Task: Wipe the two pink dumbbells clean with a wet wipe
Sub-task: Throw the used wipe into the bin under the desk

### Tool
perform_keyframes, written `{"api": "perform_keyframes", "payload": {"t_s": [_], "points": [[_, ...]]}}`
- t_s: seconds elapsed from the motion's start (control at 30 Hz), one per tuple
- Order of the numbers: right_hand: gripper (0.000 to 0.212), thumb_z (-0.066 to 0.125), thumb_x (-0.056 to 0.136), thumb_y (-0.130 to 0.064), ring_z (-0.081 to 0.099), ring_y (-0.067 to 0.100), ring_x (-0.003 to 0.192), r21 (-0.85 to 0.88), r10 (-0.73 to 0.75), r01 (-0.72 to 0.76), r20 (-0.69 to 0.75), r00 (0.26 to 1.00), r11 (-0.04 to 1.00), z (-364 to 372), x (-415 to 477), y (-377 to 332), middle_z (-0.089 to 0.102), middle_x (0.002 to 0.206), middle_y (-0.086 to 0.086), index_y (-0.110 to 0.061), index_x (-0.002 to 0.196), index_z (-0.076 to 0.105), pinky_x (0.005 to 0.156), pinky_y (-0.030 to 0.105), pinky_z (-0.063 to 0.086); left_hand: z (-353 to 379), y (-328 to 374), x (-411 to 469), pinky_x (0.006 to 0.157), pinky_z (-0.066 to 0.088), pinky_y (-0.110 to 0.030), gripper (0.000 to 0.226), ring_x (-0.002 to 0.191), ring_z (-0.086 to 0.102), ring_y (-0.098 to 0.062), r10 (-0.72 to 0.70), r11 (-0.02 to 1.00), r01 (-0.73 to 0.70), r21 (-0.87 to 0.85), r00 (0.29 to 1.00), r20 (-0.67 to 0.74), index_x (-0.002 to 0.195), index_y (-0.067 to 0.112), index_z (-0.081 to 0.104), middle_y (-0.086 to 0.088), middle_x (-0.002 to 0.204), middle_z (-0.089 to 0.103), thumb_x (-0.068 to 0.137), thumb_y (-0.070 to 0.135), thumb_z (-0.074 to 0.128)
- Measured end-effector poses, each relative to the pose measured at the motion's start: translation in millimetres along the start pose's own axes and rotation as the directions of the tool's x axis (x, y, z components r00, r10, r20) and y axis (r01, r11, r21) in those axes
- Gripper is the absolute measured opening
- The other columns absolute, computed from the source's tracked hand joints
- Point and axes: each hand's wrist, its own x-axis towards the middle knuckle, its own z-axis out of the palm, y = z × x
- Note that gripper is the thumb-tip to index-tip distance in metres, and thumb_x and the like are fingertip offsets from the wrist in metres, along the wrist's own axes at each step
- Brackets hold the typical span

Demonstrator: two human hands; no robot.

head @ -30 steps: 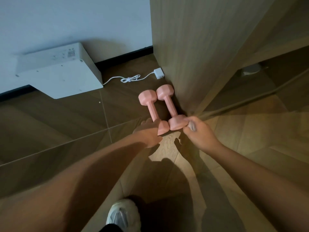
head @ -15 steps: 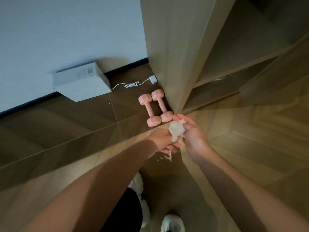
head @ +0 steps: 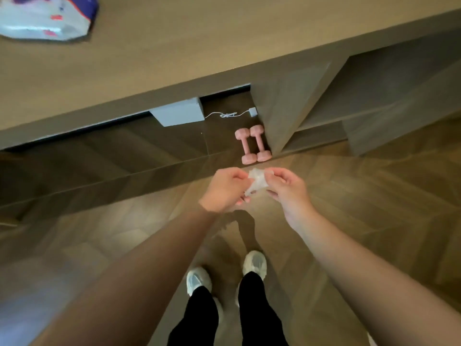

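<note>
- View from a head camera, looking down at a person's two bare forearms stretched out over a brown wooden floor (head: 374, 196).
- The left hand (head: 225, 189) and right hand (head: 287, 188) meet in the middle of the view, held above the floor.
- Between them is a crumpled white wet wipe (head: 258, 182).
- The left hand pinches the wipe's left side with curled fingers and thumb.
- The right hand pinches the wipe's upper right corner between thumb and forefinger, its other fingers loosely bent.
- Beyond the hands, and not touched by them, the first pink dumbbell (head: 245, 146) lies flat on the floor.
- The second pink dumbbell (head: 260, 143) lies just beside it on the right, parallel, their ends touching or nearly so.
- The second dumbbell sits close against the foot of an upright wooden side panel (head: 282, 108).
- To the right of that panel are open wooden shelves (head: 324, 121).
- A wide wooden surface (head: 174, 46) fills the top of the view, and the dumbbells lie on the floor below its front edge.
- A blurred white, blue and red bag (head: 45, 16) rests on the surface at the top left.
- Under the surface, a white box (head: 178, 113) stands on the floor.
- A thin white cable (head: 224, 114) runs from beside the box to a small white plug (head: 253, 111) near the panel, behind the dumbbells.
- At the bottom, two pale shoes (head: 254, 263) and black trouser legs (head: 199, 315) show the person standing.
</note>
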Motion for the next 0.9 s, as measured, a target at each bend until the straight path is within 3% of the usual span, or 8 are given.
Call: {"api": "perform_keyframes", "payload": {"t_s": [0.1, 0.2, 0.3, 0.47, 0.6, 0.7, 0.8, 0.9], "points": [[0.008, 0.069, 0.09, -0.011, 0.068, 0.018, 0.089, -0.002, 0.081, -0.081, 0.066, 0.995, 0.997, 23.8, -44.9, -0.3, 0.072, 0.096, 0.003, -0.019, 0.09, 0.072, 0.078, 0.03, 0.057, -36.4, -25.2, -44.7, 0.06, 0.049, -0.03, 0.011, 0.057, 0.061, -0.018, 0.026, 0.995, -0.017, 0.098, 0.995, -0.094, 0.094, 0.008, 0.07, -0.008, 0.065, 0.068, 0.096, 0.018, 0.064], [0.01, 0.068, 0.09, -0.008, 0.064, 0.008, 0.067, -0.021, 0.112, -0.11, 0.152, 0.982, 0.994, 56.2, -93.9, 6.5, 0.071, 0.077, -0.003, -0.016, 0.087, 0.072, 0.068, 0.026, 0.055, -70.5, -63.0, -89.4, 0.057, 0.044, -0.027, 0.01, 0.056, 0.058, -0.023, -0.021, 0.999, 0.025, 0.031, 0.991, -0.129, 0.092, 0.01, 0.069, -0.009, 0.062, 0.067, 0.095, 0.017, 0.065], [0.01, 0.066, 0.091, -0.005, 0.063, 0.007, 0.059, -0.045, 0.14, -0.133, 0.234, 0.962, 0.99, 93.4, -144.2, 20.2, 0.07, 0.07, -0.003, -0.014, 0.088, 0.071, 0.068, 0.028, 0.055, -105.0, -103.7, -133.3, 0.05, 0.044, -0.022, 0.008, 0.052, 0.059, -0.018, -0.025, 0.999, 0.018, -0.04, 0.983, -0.182, 0.085, 0.014, 0.067, -0.002, 0.058, 0.066, 0.093, 0.011, 0.064], [0.015, 0.06, 0.092, 0.004, 0.059, 0.01, 0.061, -0.069, 0.123, -0.107, 0.307, 0.944, 0.992, 160.7, -218.6, 50.9, 0.061, 0.069, 0.002, -0.009, 0.09, 0.065, 0.075, 0.033, 0.053, -162.4, -167.4, -198.8, 0.06, 0.053, -0.027, 0.021, 0.061, 0.065, -0.017, 0.024, 0.996, -0.043, -0.077, 0.972, -0.235, 0.079, 0.024, 0.066, -0.004, 0.076, 0.069, 0.089, 0.006, 0.067], [0.012, 0.062, 0.093, -0.001, 0.058, 0.013, 0.069, -0.126, 0.123, -0.088, 0.313, 0.942, 0.988, 215.3, -261.1, 69.6, 0.06, 0.07, 0.001, -0.011, 0.093, 0.066, 0.08, 0.034, 0.053, -209.5, -208.4, -241.0, 0.078, 0.054, -0.032, 0.02, 0.067, 0.059, -0.014, 0.087, 0.989, -0.118, -0.094, 0.954, -0.287, 0.079, 0.028, 0.067, 0.007, 0.071, 0.064, 0.088, 0.01, 0.072], [0.009, 0.063, 0.093, -0.004, 0.057, 0.016, 0.074, -0.13, 0.114, -0.074, 0.339, 0.934, 0.989, 249.3, -286.8, 82.0, 0.06, 0.074, 0.003, -0.013, 0.092, 0.067, 0.078, 0.033, 0.052, -241.5, -235.3, -267.9, 0.073, 0.051, -0.029, 0.013, 0.063, 0.056, -0.011, 0.101, 0.986, -0.136, -0.093, 0.944, -0.313, 0.079, 0.026, 0.069, 0.011, 0.067, 0.063, 0.088, 0.018, 0.073], [0.008, 0.064, 0.092, -0.006, 0.058, 0.021, 0.084, -0.127, 0.13, -0.09, 0.354, 0.926, 0.988, 276.7, -305.3, 91.7, 0.064, 0.086, 0.008, -0.013, 0.092, 0.067, 0.077, 0.033, 0.051, -266.2, -255.5, -288.5, 0.067, 0.044, -0.026, 0.018, 0.058, 0.056, -0.008, 0.049, 0.984, -0.105, -0.144, 0.938, -0.344, 0.073, 0.026, 0.066, 0.01, 0.062, 0.062, 0.09, 0.026, 0.071], [0.007, 0.064, 0.092, -0.007, 0.058, 0.022, 0.084, -0.13, 0.137, -0.094, 0.374, 0.917, 0.987, 303.1, -316.3, 94.0, 0.067, 0.085, 0.006, -0.013, 0.092, 0.067, 0.072, 0.031, 0.052, -287.8, -265.3, -303.8, 0.062, 0.046, -0.026, 0.023, 0.054, 0.059, -0.01, -0.012, 0.968, -0.081, -0.238, 0.93, -0.366, 0.073, 0.019, 0.064, 0.007, 0.057, 0.067, 0.092, 0.031, 0.068]]}}
